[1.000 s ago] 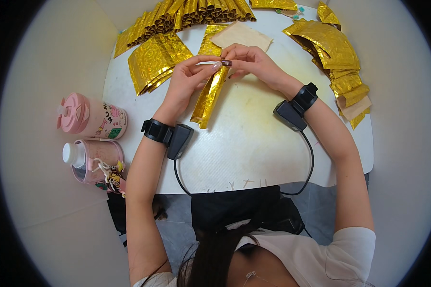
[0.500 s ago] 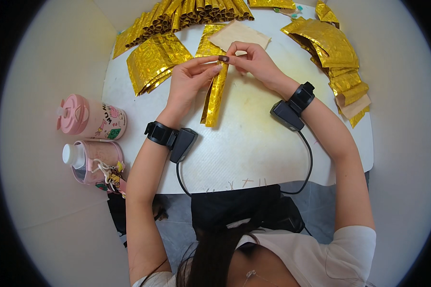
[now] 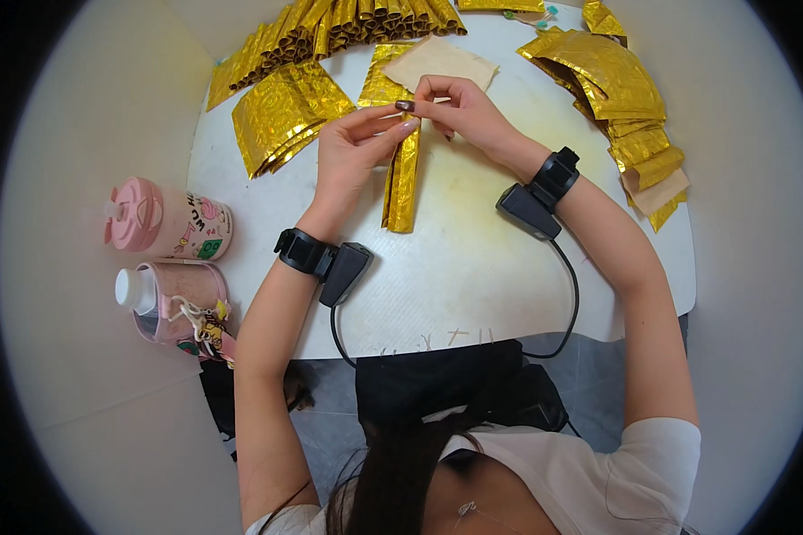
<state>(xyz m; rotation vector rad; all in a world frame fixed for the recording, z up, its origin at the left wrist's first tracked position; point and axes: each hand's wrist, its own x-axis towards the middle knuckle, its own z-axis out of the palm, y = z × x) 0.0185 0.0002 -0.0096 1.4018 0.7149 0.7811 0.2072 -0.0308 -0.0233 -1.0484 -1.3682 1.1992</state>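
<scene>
My left hand [image 3: 355, 147] and my right hand [image 3: 468, 111] meet at the top end of a folded gold foil paper strip [image 3: 403, 183]. The left thumb and fingers pinch it from the left. From the right, my right fingers are closed on the same end, partly hiding it. The strip hangs toward me over the white table, with a lengthwise fold showing. Just beyond my hands lie a flat gold foil sheet [image 3: 385, 76] and a beige sheet of paper [image 3: 442, 64]. To the left is a stack of gold foil sheets [image 3: 290, 116].
Rolled gold foil tubes [image 3: 357, 27] are piled at the far left of the white table [image 3: 455, 285]. More gold foil sheets [image 3: 611, 80] fan out at the right. A pink lidded cup [image 3: 174, 218] and a pink bottle holder [image 3: 187, 299] stand at the left edge.
The strip's lower end has shifted slightly to the right and its fold looks narrower. Both hands keep their pinch at the top end, nearly in the same place.
</scene>
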